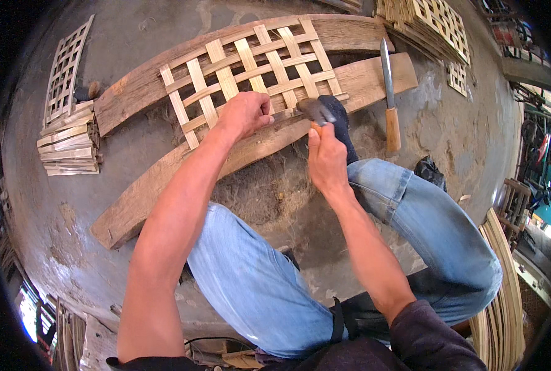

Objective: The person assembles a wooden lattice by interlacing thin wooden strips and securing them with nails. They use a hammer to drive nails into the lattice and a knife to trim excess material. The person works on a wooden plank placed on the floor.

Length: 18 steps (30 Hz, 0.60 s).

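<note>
A woven lattice of pale bamboo strips (250, 68) lies across two weathered wooden planks (133, 86) on the concrete floor. My left hand (245, 113) is a closed fist pressed on the lattice's near edge, pinching something too small to make out. My right hand (326, 157) grips the orange handle of a hammer (315, 111), whose dark metal head rests at the lattice's near right corner. A foot in a dark sock (340, 120) presses on the near plank just beside the hammer head. My legs in blue jeans are folded below.
A long knife with a wooden handle (389, 93) lies on the near plank's right end. A stack of finished lattices (436, 25) sits top right, another lattice (65, 65) and a bundle of cut strips (71, 145) at left. Long curved bamboo strips (504, 297) lie at right.
</note>
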Motion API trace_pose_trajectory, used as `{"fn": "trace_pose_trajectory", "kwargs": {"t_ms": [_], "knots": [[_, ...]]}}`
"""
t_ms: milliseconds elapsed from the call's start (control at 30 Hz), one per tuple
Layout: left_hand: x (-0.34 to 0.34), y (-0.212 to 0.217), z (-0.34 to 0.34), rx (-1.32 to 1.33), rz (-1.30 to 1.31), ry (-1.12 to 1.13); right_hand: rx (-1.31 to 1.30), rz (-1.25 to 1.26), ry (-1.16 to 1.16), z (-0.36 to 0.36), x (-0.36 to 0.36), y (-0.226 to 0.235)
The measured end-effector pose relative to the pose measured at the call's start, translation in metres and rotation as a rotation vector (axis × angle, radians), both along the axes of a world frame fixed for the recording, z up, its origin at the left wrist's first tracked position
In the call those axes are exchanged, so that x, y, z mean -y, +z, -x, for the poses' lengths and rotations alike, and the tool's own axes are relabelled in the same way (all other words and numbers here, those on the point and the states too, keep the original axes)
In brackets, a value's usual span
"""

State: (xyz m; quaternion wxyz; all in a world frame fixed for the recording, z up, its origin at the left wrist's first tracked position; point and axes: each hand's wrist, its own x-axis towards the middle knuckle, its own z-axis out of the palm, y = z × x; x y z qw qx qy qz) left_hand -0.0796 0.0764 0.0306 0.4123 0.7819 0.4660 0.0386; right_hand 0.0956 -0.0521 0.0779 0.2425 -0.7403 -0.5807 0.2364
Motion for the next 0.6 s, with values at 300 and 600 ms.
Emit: {"fn": "trace_pose_trajectory", "kwargs": {"t_ms": [300,600], "knots": [[-0.001,0.001,0.001,-0.014,0.012,0.021,-0.052,0.014,-0.016,0.006,-0.004,0.009],[0.001,-0.002,-0.001,0.002,0.004,0.028,0.068,0.108,-0.009,0.002,0.000,0.007]]}}
